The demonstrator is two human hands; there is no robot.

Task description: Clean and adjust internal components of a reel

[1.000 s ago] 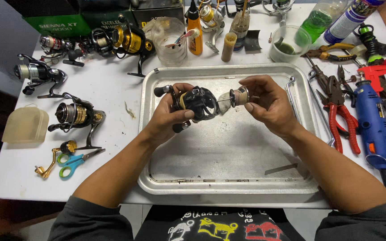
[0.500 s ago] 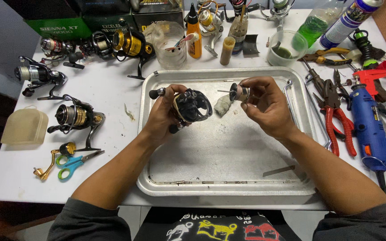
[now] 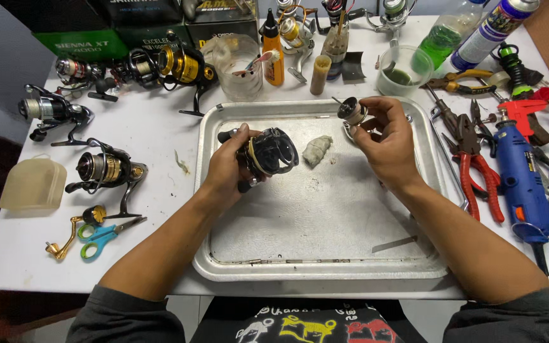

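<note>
My left hand (image 3: 227,168) grips a black fishing reel body (image 3: 268,152) with gold trim, held above the left half of a metal tray (image 3: 325,254). My right hand (image 3: 386,136) pinches a small silver spool part (image 3: 352,110) with a thin shaft, raised over the tray's far edge. Between the two hands a crumpled whitish rag (image 3: 317,150) lies on the tray floor. A thin metal strip (image 3: 394,244) rests near the tray's front right.
Several spinning reels (image 3: 106,168) stand on the white table to the left, with blue-green scissors (image 3: 100,236) and a gold handle. Red pliers (image 3: 474,171) and a blue rotary tool (image 3: 521,184) lie at right. Bottles, a plastic cup (image 3: 241,67) and a bowl (image 3: 401,70) line the back.
My right hand has drawn the small spool part away from the reel body, up and to the right. The rag between the hands now shows.
</note>
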